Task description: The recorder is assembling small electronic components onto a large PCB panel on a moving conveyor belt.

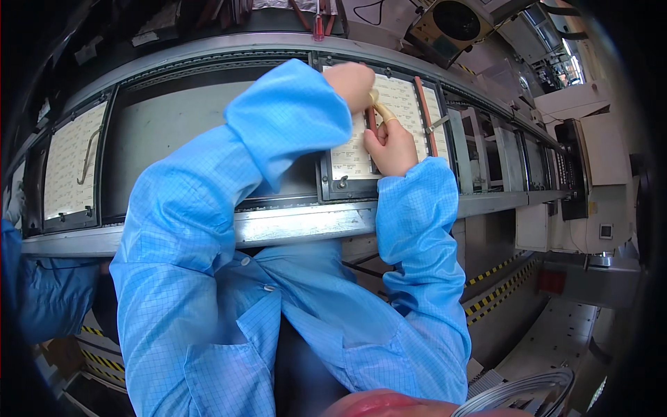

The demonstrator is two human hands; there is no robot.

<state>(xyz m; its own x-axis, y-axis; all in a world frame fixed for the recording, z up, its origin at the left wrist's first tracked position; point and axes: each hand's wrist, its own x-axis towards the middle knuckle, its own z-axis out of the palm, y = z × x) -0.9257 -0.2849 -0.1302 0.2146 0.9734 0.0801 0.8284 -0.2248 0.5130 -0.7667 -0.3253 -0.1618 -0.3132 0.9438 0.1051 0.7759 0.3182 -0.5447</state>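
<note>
Both my arms are in blue cleanroom sleeves and reach over a conveyor line. My left hand [352, 83] rests on the top part of a pale panel of small circuit boards [403, 104] that lies in a dark carrier frame [333, 184]. My right hand [392, 146], with a yellowish finger cot on one fingertip, pinches a thin reddish-brown strip [372, 121] lying lengthwise on the panel. A second reddish strip [424, 115] lies on the panel's right side. My left sleeve hides the carrier's left half.
Another carrier with a pale panel [69, 167] sits at the far left of the line. A metal rail [306, 226] runs along the near edge. Machine housings and a control box [590, 149] stand at the right. Yellow-black hazard stripes [497, 288] mark the floor. A person's blue sleeve [35, 292] shows at left.
</note>
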